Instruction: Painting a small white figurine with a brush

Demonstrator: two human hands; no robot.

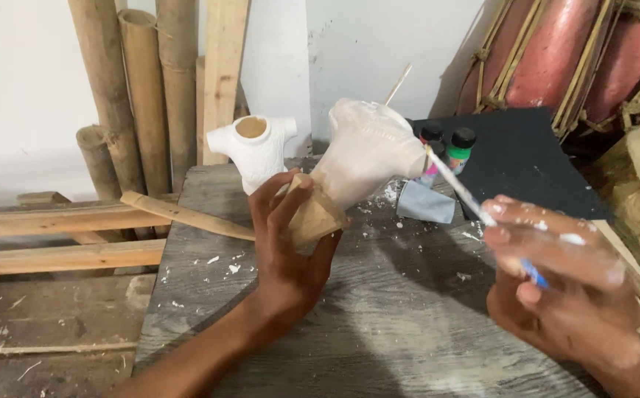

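Note:
My left hand (287,247) grips the bare wooden base of a carved wooden figure (360,158), tilting it up to the right above the grey wooden table (379,317). The figure's upper part is coated white. My right hand (563,284), spattered with white paint, holds a thin paintbrush (456,184) whose tip touches the right side of the white part. A second white carved torso piece (256,147) with an open neck hole stands upright on the table's far left.
Small paint bottles (461,146) and a grey cloth (424,203) lie behind the figure by a black sheet (526,158). Bamboo poles (147,88) and planks lean on the wall. Red drums (555,51) sit at the back right. Wooden boards (62,221) lie left.

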